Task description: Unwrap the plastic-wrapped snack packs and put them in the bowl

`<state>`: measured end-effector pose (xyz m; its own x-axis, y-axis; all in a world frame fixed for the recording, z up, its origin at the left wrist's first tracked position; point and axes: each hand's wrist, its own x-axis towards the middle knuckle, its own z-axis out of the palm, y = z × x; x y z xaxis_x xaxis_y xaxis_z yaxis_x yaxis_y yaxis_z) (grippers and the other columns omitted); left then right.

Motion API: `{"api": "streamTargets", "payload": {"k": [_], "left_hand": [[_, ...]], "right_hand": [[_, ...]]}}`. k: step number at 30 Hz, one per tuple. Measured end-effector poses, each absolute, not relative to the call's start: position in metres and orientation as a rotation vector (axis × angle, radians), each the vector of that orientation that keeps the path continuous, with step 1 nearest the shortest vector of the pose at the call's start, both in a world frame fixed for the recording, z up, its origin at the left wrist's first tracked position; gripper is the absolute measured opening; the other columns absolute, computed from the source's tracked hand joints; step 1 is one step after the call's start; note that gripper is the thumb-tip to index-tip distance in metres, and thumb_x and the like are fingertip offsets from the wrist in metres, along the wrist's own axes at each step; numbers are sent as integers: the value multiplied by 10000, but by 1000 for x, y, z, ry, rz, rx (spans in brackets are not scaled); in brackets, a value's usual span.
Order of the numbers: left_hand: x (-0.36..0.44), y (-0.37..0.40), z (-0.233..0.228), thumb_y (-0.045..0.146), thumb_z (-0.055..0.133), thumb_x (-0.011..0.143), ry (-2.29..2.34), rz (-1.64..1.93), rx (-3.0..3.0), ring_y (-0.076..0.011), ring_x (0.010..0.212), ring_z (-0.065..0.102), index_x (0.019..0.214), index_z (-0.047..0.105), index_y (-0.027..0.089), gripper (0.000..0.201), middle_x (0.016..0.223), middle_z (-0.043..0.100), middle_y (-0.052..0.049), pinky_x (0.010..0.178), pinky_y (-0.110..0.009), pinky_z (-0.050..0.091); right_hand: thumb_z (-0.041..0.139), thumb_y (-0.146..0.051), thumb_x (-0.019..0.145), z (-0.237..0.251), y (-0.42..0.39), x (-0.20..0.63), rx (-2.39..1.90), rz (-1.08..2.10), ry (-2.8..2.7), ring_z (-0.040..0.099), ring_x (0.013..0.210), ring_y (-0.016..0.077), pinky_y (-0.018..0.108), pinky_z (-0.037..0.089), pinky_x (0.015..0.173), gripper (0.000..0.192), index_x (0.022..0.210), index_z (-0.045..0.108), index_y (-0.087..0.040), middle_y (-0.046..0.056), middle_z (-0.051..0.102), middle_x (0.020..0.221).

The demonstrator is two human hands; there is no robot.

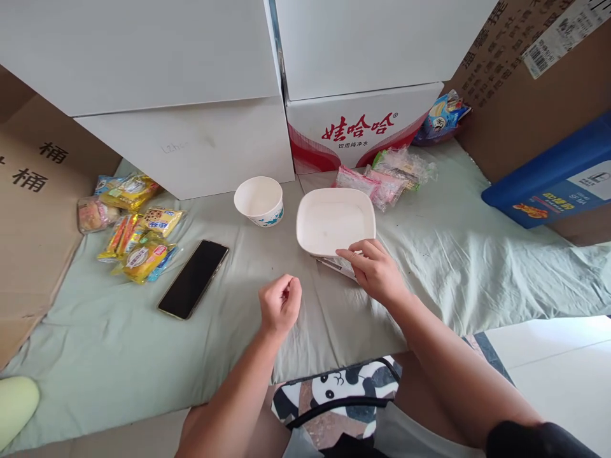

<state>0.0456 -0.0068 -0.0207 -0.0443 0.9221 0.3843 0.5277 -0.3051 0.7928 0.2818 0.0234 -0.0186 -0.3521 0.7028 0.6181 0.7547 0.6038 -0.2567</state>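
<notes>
Fingers point(356, 257) of the right hand point(375, 270) press down on the near edge of a flat device point(334, 264) tucked under the white tray point(334, 219), fingertips touching its front face while the tray sits on top. It looks like a small scale, though most of it is hidden. Over on the other side, the left hand point(280, 304) hovers above the pale green cloth point(238, 305), curled into a loose fist and holding nothing I can make out. A paper cup point(259, 200) stands just left of the tray, and a dark phone point(193, 278) lies farther left, beside a heap of yellow snack packets point(136, 235). To do this well, I'd say a light, steady press is best, keeping the wrist off the tray so it stays level and undisturbed.
</notes>
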Motion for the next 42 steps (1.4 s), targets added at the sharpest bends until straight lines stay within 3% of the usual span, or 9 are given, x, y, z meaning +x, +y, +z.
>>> {"api": "streamTargets", "payload": {"k": [4,10,18,21,26,30,33,38,42], "left_hand": [[47,-7,-24,236,502,911,1517,1277,1835,-76,434,320,537,368,209,398,461,328,61,463,-240,268],[49,-6,-26,244,507,908,1499,1268,1806,-75,427,329,543,398,207,383,458,344,62,458,-238,270],[52,-6,-26,274,510,885,1479,1241,1699,-75,446,244,544,288,216,411,482,241,66,459,-255,213],[52,-6,-25,297,519,878,1484,1232,1666,-77,453,221,552,250,220,430,495,209,66,465,-263,198],[50,-6,-24,332,529,874,1518,1191,1661,-85,446,254,531,272,224,442,467,242,60,465,-267,214],[49,-7,-24,327,512,888,1535,1189,1682,-85,446,271,529,307,220,427,470,261,58,471,-266,227],[49,-7,-25,317,507,896,1527,1189,1699,-86,454,280,538,352,216,403,480,275,57,475,-264,235],[49,-6,-24,305,507,909,1505,1218,1713,-82,444,294,529,347,214,422,466,296,56,477,-265,243],[48,-6,-23,313,505,906,1513,1209,1712,-84,436,309,523,367,214,418,456,301,55,476,-268,244]], "right_hand": [[507,49,858,-23,32,290,-1216,-92,-2123,607,881,204,326,513,748,444,976,807,-256,60,717,950],[529,-23,885,-25,30,285,-1376,-135,-2064,577,849,214,345,487,724,430,1120,798,-262,72,714,981],[554,-144,906,-20,35,300,-1442,0,-1727,648,1045,274,457,552,915,279,1114,710,-244,117,662,1113],[539,-188,897,-25,68,318,-1549,197,-1565,595,1247,321,516,549,977,333,1195,675,-247,156,606,1283],[551,-453,958,-44,119,325,-1465,554,-1495,460,1452,330,615,388,1202,491,1417,579,-279,141,514,1527],[532,-669,952,-55,125,324,-1487,655,-1488,397,1503,323,590,281,1286,595,1380,659,-276,131,492,1531],[463,-723,970,-55,119,324,-1449,666,-1546,445,1459,316,557,295,1294,632,1287,745,-254,140,541,1444],[482,-732,970,-51,116,320,-1396,791,-1594,360,1551,328,585,294,1291,641,1376,716,-293,92,583,1508],[333,-748,1003,-58,118,318,-1386,757,-1601,450,1508,279,503,462,1189,694,1386,692,-294,78,629,1487]]}}
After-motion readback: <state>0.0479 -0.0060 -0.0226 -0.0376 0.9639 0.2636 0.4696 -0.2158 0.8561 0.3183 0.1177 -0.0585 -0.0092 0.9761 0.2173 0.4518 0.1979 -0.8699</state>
